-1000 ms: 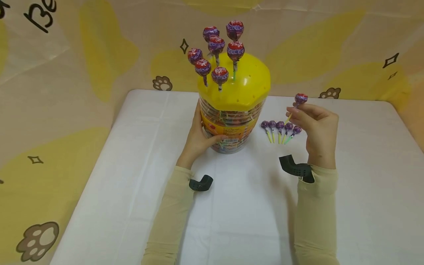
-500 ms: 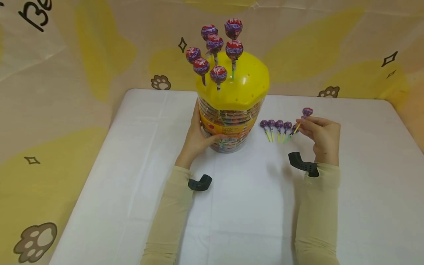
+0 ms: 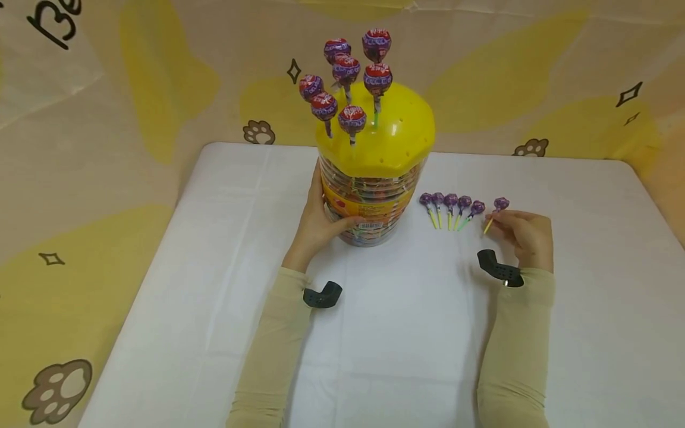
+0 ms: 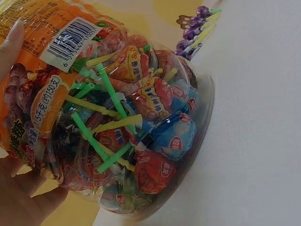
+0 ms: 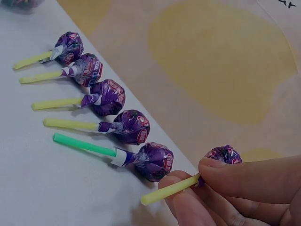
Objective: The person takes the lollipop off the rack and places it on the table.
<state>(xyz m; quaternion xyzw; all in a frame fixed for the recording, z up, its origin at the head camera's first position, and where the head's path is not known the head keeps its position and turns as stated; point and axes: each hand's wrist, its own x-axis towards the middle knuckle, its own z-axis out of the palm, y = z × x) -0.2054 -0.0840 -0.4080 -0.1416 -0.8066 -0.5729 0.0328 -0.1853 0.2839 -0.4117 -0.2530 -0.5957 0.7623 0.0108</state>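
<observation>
My right hand pinches a purple-wrapped lollipop by its yellow stick, at the right end of a row of lollipops lying on the table. In the right wrist view the held lollipop's stick points left, and its head is partly behind the thumb. My left hand grips the side of a clear candy jar, thumb across the front label. Several purple and red lollipops stand upright in the jar's yellow lid. Through the jar wall, wrapped candies and green and yellow sticks show.
A white-covered table lies under everything. Behind it hangs a patterned backdrop with yellow patches and paw prints. Dark curved wrist mounts stick out of both sleeves. The row of lollipops lies just right of the jar.
My right hand has come down and slightly right with the lollipop, from above the row to beside its right end. The left hand keeps its grip on the jar.
</observation>
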